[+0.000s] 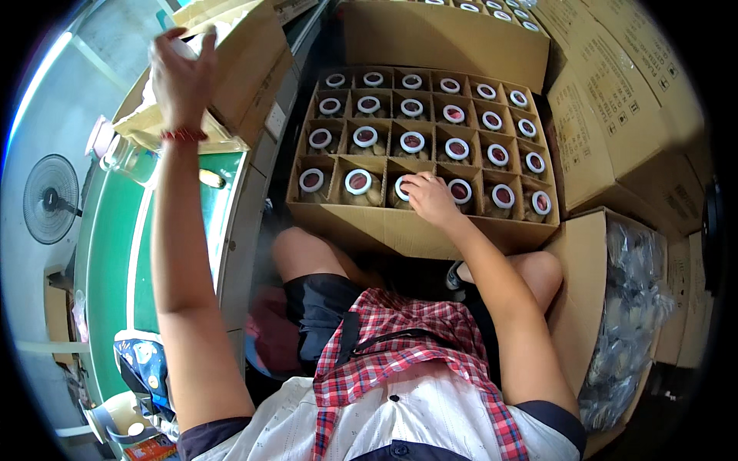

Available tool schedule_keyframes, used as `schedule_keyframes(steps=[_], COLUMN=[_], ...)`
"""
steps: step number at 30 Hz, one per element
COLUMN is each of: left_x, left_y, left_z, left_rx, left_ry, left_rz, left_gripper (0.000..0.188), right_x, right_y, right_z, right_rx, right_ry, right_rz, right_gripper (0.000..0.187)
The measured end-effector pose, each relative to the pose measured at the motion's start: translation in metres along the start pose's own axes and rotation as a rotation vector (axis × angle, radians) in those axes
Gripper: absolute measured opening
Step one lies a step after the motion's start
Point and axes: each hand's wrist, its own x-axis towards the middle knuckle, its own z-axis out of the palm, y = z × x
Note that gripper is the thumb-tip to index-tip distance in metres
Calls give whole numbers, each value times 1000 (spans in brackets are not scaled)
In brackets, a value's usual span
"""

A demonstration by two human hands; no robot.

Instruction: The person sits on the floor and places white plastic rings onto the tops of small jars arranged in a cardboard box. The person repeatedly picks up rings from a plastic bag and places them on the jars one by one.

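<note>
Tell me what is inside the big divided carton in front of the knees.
The divided carton holds white-rimmed jars, one per cardboard cell, in four rows. The right hand covers one front-row jar. The jars' contents and lower bodies are hidden by the dividers.

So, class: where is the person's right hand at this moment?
In the head view, right of centre, the right hand rests on a jar in the front row of the divided carton.

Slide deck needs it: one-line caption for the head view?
Seated person's right hand grips a jar in a divided carton; left hand reaches up into a box.
</note>
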Motion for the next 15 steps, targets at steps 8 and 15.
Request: schedule_keyframes(steps=[8, 15], left_x=[85, 52], left_y=[-121, -97], left_z=[38, -42], left_rx=[-33, -556], left_ry=[-507, -386], left_rz=[-561, -582], left_gripper=[104, 44], right_x=[55, 90], right_y=[-49, -81], right_z=[0, 39], right_rx=[-17, 4], right_ry=[-97, -389], right_rz=[-33, -39], right_gripper=[53, 55])
